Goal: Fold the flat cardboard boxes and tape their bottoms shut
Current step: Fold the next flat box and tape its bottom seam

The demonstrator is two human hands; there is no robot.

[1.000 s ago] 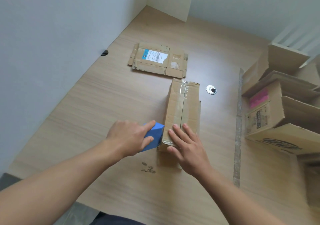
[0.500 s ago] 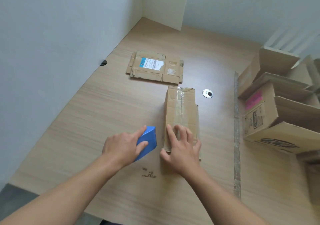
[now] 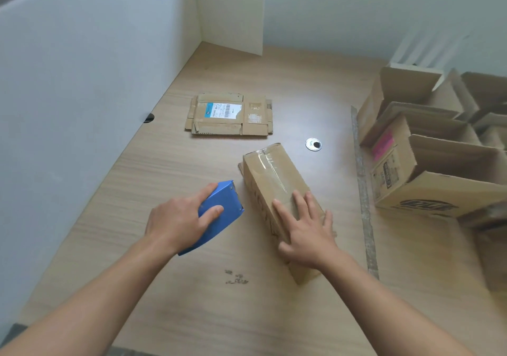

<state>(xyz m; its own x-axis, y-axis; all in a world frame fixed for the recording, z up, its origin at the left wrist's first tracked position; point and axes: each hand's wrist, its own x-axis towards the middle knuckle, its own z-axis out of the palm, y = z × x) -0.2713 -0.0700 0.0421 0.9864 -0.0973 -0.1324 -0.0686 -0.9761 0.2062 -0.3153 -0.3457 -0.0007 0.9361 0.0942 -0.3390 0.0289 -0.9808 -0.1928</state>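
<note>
I see the folded cardboard box (image 3: 270, 175) lying on the pale wood-grain surface (image 3: 153, 169), just right of centre and turned at a slant. It is a long brown corrugated block with a matte face, and a glossy clear tape strip (image 3: 274, 167) runs along the middle of its upper side and catches the light. My right hand (image 3: 307, 232) lies flat on the near end of that box, fingers straight and spread over the tape, thumb down against the near side. My left hand (image 3: 175, 221) grips a blue tape dispenser (image 3: 223, 210), a smooth hard wedge with small rivets. The fingers curl over its top, and it sits just beside the box without touching it.

Farther back a flat cardboard box (image 3: 230, 115) lies unfolded, worn at the edges, with a white and blue shipping label on it. A small round metal grommet (image 3: 313, 144) is set in the surface between that flat piece and the open boxes (image 3: 428, 163) crowded along the right, their flaps standing up; one has a pink label. A grey rough strip (image 3: 363, 199) runs along the surface in front of them. Small dark marks (image 3: 236, 277) lie near my forearms. A plain white partition (image 3: 82, 81) closes off the left side.
</note>
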